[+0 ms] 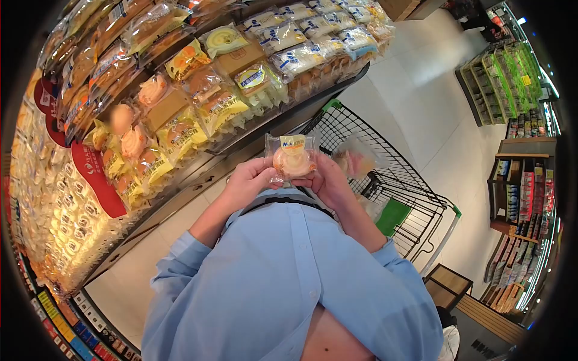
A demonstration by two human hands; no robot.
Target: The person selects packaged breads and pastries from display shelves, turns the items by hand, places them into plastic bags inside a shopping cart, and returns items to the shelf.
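A clear packaged round pastry [294,157] with a small yellow and blue label is held up in front of my waist. My left hand [251,180] grips its left edge, with the thumb on the front of the wrapper. On the other side my right hand [328,179] grips the right edge and lower corner. Just behind and to the right stands a black wire shopping cart [415,201] with green corners, and a clear bag with pink and pale contents [356,159] is in it. A shelf of packaged breads [220,108] lies ahead to the left.
The slanted bread display [247,125] runs along the left with a dark front edge. Red price signs [99,180] stand among its packets. Green crates [503,81] and product shelves [522,198] are at the right. A small wood-topped stand [448,283] is at the lower right.
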